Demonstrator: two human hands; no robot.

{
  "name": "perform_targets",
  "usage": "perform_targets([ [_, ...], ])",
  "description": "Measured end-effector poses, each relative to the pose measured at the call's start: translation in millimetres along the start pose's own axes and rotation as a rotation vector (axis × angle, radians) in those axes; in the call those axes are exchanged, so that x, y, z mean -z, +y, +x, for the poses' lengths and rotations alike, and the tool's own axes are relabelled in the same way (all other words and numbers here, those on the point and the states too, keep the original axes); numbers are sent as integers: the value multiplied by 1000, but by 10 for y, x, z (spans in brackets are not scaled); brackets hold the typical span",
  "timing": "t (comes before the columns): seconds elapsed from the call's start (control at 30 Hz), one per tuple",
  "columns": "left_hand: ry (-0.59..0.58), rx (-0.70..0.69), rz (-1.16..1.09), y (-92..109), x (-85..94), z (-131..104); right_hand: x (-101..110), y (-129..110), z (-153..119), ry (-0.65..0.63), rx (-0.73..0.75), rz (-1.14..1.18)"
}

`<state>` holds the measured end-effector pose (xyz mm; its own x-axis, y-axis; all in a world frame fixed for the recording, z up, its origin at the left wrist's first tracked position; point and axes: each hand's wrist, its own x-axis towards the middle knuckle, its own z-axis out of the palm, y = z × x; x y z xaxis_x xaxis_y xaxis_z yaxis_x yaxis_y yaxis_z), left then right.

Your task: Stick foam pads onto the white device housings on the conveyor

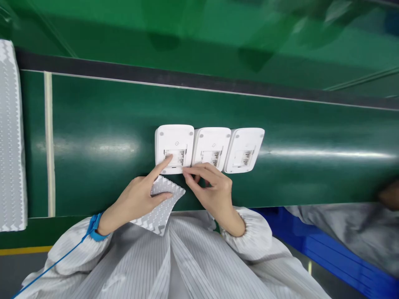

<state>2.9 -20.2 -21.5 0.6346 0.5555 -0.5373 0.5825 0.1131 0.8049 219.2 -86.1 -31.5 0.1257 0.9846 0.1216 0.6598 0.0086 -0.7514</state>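
Three white plastic devices lie face down in a row: a left device (177,135), a middle device (212,136) and a right device (246,143), each with an uncovered battery compartment showing metal contacts. My left hand (140,198) keeps a grey-white patterned sheet (158,218) between its thumb and curled fingers. Its index finger stretches onto the compartment of the left device. At that device's lower right corner, my right hand (215,189) has thumb and index finger pinched together. Whatever is between those fingertips is too small to make out.
A green work surface (102,108) carries a pale strip (49,145) across its left part. Larger patterned sheets (11,137) lie at the far left. A dark rail (187,81) runs behind. At right are a blue crate (330,245) and another person's grey sleeve (349,224).
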Motion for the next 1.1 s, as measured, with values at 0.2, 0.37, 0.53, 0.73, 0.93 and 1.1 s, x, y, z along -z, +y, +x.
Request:
perform_targets([
  [0.2,8,41,43,53,17,5,-64,-37,-24,49,-5,-49],
  [0.37,26,-12,32,40,42,6,-73,-52,-15,25,-52,-72],
  [0.53,109,-117,-80,-68,38,-38,41,53,62,-138,-125,58],
  [0.73,240,-76,-402,-198,87,-72,66,234,303,191,174,-274],
  [0.93,199,-92,-604,-357,84,74,-290,247,554,93,300,-453],
  [1.1,361,-78,-715,-474,114,118,-371,-3,723,-109,343,-291],
])
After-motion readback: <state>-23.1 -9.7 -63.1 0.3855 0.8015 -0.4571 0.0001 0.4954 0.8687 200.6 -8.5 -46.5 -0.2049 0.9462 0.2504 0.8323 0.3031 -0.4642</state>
